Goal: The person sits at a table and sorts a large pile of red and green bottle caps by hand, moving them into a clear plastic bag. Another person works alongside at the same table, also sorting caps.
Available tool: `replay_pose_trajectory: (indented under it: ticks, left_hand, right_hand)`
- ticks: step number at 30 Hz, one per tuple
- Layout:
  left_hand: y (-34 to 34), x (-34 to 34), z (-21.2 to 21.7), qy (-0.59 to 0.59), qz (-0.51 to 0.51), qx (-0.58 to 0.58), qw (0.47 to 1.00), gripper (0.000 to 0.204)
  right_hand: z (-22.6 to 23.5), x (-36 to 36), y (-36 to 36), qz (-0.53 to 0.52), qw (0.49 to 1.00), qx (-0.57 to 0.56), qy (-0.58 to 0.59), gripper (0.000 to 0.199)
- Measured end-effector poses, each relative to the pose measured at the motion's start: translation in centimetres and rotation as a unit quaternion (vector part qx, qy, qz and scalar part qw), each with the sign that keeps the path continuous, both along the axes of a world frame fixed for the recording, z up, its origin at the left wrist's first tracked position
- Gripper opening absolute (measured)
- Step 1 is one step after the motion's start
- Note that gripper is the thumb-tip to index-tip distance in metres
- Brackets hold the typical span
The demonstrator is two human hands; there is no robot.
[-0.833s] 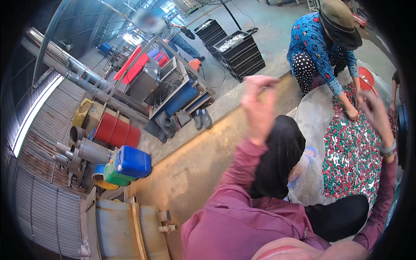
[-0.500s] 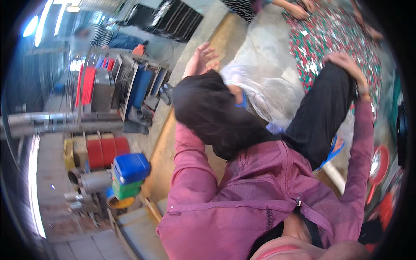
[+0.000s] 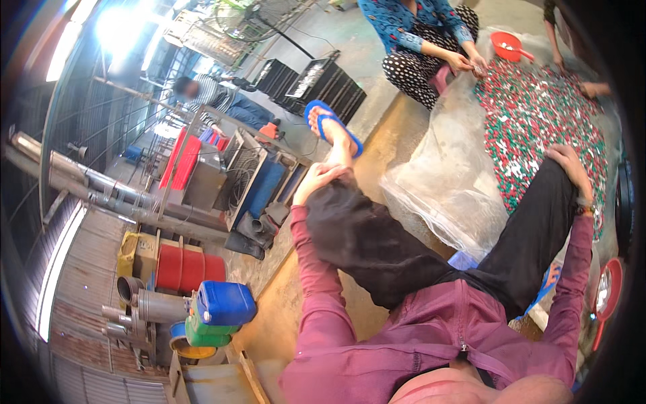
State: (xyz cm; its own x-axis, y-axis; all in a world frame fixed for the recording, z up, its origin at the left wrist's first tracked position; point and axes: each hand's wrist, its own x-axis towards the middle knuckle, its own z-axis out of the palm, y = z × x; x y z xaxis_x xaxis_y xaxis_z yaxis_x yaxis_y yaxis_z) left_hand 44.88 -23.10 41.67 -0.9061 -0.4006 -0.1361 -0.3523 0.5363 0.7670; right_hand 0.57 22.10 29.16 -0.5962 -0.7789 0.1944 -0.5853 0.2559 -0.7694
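Observation:
I sit on the concrete floor in a maroon top and black trousers. My left leg is raised and crossed, with a blue flip-flop (image 3: 333,124) on the foot. My left hand (image 3: 317,179) curls around that leg at the ankle, at the trouser hem. My right hand (image 3: 569,163) lies flat on my right knee with the fingers spread, holding nothing. Just past it is a wide pile of small red, green and white pieces (image 3: 545,114) on a clear plastic sheet (image 3: 447,192).
A person in a blue patterned top (image 3: 420,27) squats at the pile's far edge beside a red bowl (image 3: 508,44); another person's hand (image 3: 592,87) reaches in from the right. Black crates (image 3: 323,84), a metal machine frame (image 3: 235,175), red drums (image 3: 182,266) and a blue jerrycan (image 3: 225,303) stand to my left.
My left hand was up in the air, then came down to my raised left leg; it now holds the ankle. My right hand moved from the pile onto my knee. The view swung.

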Motion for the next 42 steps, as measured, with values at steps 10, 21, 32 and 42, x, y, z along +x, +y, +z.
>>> replay_pose_trajectory:
  ticks: [10, 21, 32, 42]
  left_hand:
    - [6.2, -9.9, 3.0, 0.016, -0.106, -0.091, 0.99, 0.036]
    - [6.9, -11.8, 2.8, 0.043, -0.06, -0.123, 0.99, 0.052]
    - [4.8, -9.3, 1.8, 0.023, -0.005, -0.088, 0.996, 0.045]
    - [4.5, -8.2, 0.4, 0.004, 0.039, -0.012, 0.999, 0.045]
  right_hand:
    - [1.8, 2.2, 1.2, -0.062, 0.997, 0.024, 0.041, 0.033]
    - [-2.0, -2.0, 4.6, -0.055, 0.996, 0.052, -0.041, 0.042]
    - [-2.0, -1.8, 2.5, -0.013, 0.999, 0.031, -0.034, 0.046]
    - [-3.3, -2.0, 2.5, -0.101, 0.995, 0.012, -0.019, 0.041]
